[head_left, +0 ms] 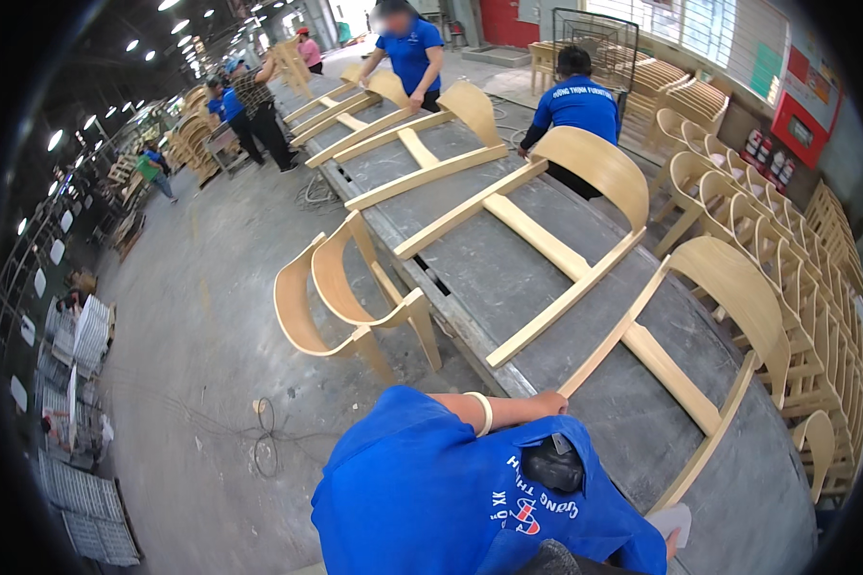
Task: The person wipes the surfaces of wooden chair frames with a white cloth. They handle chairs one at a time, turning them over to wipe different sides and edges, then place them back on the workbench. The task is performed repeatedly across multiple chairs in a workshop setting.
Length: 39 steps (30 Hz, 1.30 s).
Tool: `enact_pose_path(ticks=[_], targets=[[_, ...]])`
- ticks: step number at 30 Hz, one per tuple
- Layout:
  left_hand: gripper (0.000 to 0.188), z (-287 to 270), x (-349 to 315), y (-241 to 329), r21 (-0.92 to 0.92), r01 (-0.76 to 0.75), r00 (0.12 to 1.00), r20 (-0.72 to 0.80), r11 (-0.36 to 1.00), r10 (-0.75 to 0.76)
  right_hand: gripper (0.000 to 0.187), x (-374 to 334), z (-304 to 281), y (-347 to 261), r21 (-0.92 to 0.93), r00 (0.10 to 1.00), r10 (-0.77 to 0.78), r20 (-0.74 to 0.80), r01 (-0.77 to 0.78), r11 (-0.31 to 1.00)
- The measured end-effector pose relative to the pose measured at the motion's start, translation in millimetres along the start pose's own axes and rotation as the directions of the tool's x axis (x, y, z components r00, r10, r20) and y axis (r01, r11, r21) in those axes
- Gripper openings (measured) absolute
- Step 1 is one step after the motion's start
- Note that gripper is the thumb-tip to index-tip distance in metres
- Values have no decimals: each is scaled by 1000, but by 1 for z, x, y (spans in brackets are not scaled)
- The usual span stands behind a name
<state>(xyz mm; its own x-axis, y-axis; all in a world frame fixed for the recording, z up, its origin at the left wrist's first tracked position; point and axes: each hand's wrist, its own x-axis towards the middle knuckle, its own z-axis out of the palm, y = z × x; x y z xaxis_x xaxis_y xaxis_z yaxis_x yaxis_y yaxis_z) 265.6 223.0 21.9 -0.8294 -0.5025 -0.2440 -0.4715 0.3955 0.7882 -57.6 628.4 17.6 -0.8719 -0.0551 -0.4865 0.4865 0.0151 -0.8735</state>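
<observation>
Your left hand (548, 404) is clasping a chair frame (673, 378) by the left edge of the bench (618, 431); your right hand (674, 543) is holding a pale pad (673, 520), open room showing between legs.

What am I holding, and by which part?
Your left hand grips the nearest chair frame by one leg's end; your right hand holds a pale pad, its grip mostly hidden.

Near a red cabinet (802, 132) are what look like fire extinguishers (756, 146).
</observation>
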Motion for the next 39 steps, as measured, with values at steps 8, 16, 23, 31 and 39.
enact_pose_path(ticks=[8, 16, 23, 31, 39], targets=[[57, -1, -24, -7, 230, 128, 989, -97, 965, -108, 49, 68, -20, 37, 72, 983, 91, 159, -103, 992], [69, -2, -24, -7, 121, 219, 967, 110, 968, -232, 48, 66, -13, 56, 133, 990, 65, 125, -82, 988], [72, 4, -15, -20, 180, 273, 944, 140, 945, -300, 48, 37, -3, 46, 150, 999, 13, 46, -20, 988], [75, 4, -9, -30, 200, 263, 940, 168, 944, -297, 48, 37, 2, 46, 111, 998, -55, -17, 57, 992], [75, 6, -7, -32, 227, 278, 925, 197, 933, -324, 48, 78, -1, 72, -304, 961, -154, -230, 79, 950]])
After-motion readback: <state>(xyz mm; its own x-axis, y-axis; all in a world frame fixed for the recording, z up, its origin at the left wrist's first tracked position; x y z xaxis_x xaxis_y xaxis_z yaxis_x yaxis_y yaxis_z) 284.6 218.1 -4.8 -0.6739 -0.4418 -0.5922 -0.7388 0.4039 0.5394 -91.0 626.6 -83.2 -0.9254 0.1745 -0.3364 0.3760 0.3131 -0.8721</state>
